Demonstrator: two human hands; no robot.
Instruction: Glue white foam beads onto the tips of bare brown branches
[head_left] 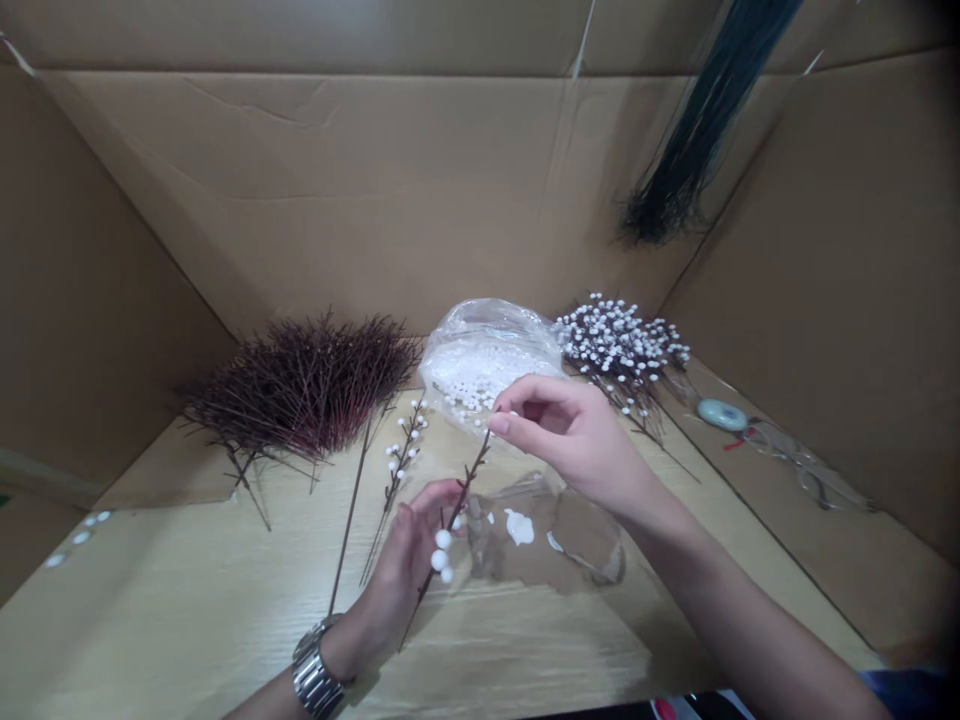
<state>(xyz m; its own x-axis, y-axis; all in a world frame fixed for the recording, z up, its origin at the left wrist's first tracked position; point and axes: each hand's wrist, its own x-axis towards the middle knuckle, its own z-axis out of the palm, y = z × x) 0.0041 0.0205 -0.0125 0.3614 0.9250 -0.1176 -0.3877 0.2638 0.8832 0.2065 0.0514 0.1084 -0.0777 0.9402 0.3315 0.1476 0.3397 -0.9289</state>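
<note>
My left hand (416,535), with a metal watch (319,665) at the wrist, is closed around a brown artificial twig (469,475). This twig tilts up to the right and bears several white foam berries (441,553) on its lower part; its upper part shows bare side tips. Thumb and forefinger of my right hand (559,430) pinch at the twig's top end. Whether a berry sits between those fingertips is hidden. Below the right hand lies a brown scrap sheet (487,560) with a white glue-like blob (519,527). Beside my left hand rests a berried twig (405,455).
A clear bag of white berries (491,350) stands behind the hands. Bare brown twigs (300,385) are heaped left, berried twigs (622,345) right. Dark green wires (705,130) hang at upper right. A light-blue oval object (721,414) and loose berries (80,537) lie at the sides.
</note>
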